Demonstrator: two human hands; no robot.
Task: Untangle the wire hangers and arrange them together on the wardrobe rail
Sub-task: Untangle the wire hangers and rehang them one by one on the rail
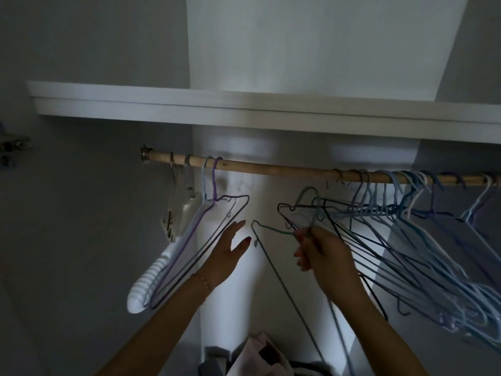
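**Wooden rail, hangers split into two groups**

Wooden and pale, the wardrobe rail (pixel 271 168) runs across the head view under a white shelf (pixel 189 104), fixed at its left end by a metal bracket (pixel 145 152).

Near that left end hang a light blue wire hanger (pixel 204 180) and a purple wire hanger (pixel 214 183) side by side, their frames slanting down to the left. Just left of them a white plastic hanger (pixel 151 275) with a ribbed arm hangs from the rail as well.

Toward the right end a dense cluster of blue, lilac and white wire hangers (pixel 406 213) crowds the rail, the frames overlapping and crossing one another as they sweep down to the right.

Between the two groups, the right hand (pixel 322 251) has its fingers curled round a bunch of dark and green wire hangers (pixel 306 213), gripping them near their necks; these are off the rail, and their lower wires mix with the cluster beside them. One green wire (pixel 273 230) juts left from the grip, ending in a small hook.

The left hand (pixel 226 256) is spread with straight fingers, holding nothing, just beside the frame of the purple hanger and close to the green wire's tip. A thin bracelet (pixel 202 279) circles its wrist.

Folded clothes (pixel 260 354) lie at the bottom edge.
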